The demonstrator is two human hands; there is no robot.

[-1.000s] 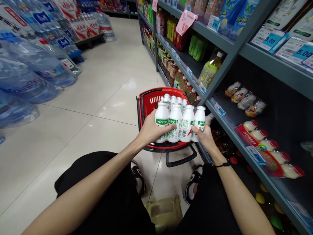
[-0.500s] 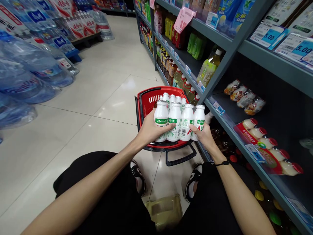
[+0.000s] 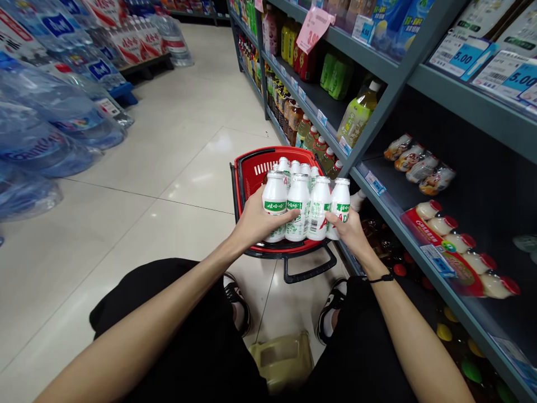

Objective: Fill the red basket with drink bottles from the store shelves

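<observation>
A pack of white milk drink bottles (image 3: 298,210) with green label bands and foil caps is held upright between my two hands. My left hand (image 3: 260,219) grips its left end, thumb laid across the front bottles. At the other end my right hand (image 3: 349,226) is closed round the pack, thumb also on the front. The fingers behind the bottles are hidden. Below and behind the pack is a red shopping basket (image 3: 247,163) with a black rim; its folded-down black handle (image 3: 310,273) points toward me. Whether the pack touches the basket I cannot tell.
Grey shelving (image 3: 380,115) with drinks runs along the right. A red-capped bottle pack (image 3: 461,246) lies on the near shelf. Large water bottles (image 3: 59,112) are stacked at the left. A translucent yellowish container (image 3: 283,361) is on the tiled floor (image 3: 176,168) between my feet.
Almost nothing differs. The pack, both hands and the basket appear shifted very slightly left and up in the view, along with the surroundings; the grip is the same.
</observation>
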